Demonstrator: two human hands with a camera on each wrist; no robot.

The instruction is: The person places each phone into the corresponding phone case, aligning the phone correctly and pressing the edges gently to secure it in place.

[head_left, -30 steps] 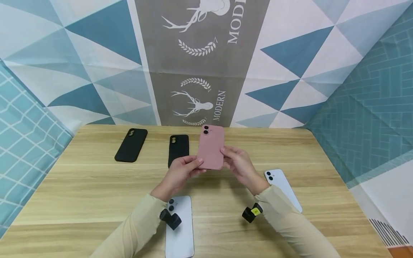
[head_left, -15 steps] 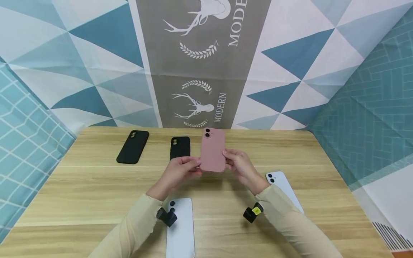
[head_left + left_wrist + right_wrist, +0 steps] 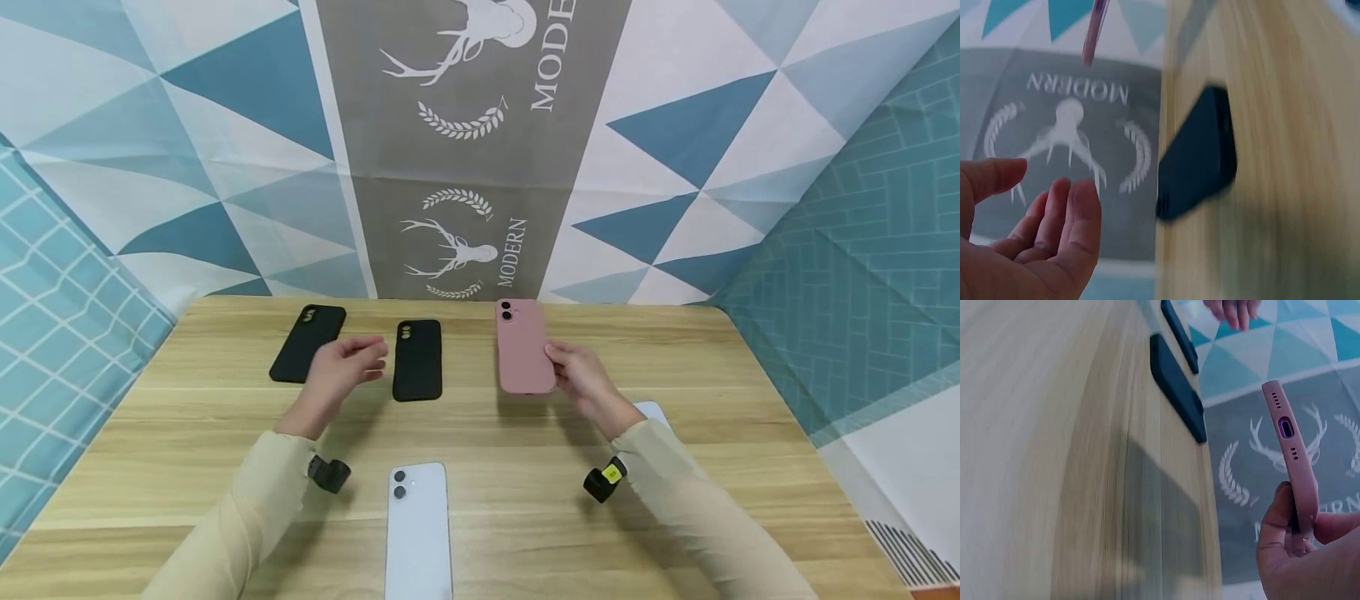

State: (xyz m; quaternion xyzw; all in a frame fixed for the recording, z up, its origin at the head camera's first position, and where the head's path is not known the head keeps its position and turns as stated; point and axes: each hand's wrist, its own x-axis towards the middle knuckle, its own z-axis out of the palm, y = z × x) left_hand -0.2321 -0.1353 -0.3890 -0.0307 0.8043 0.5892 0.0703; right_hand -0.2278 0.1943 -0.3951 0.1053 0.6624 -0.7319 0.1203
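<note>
My right hand (image 3: 588,385) pinches the right side of a phone in a pink case (image 3: 525,346), held up above the table with its two camera lenses at the top left. In the right wrist view the pink case (image 3: 1294,453) shows its bottom edge, with the charging port cutout and speaker holes. My left hand (image 3: 339,375) hangs in the air with fingers parted and nothing in them, as the left wrist view also shows. It is between two black phone cases: one (image 3: 307,337) lies partly behind it, the other (image 3: 417,360) just to its right.
A white phone (image 3: 417,529) lies back up at the front of the wooden table (image 3: 517,517). Another white phone (image 3: 654,412) lies at the right, mostly hidden under my right forearm. Patterned cloth (image 3: 480,150) stands behind the table's back edge.
My left hand has let go of the pink-cased phone and moved left, toward the left black case. My right hand has carried the phone slightly to the right.
</note>
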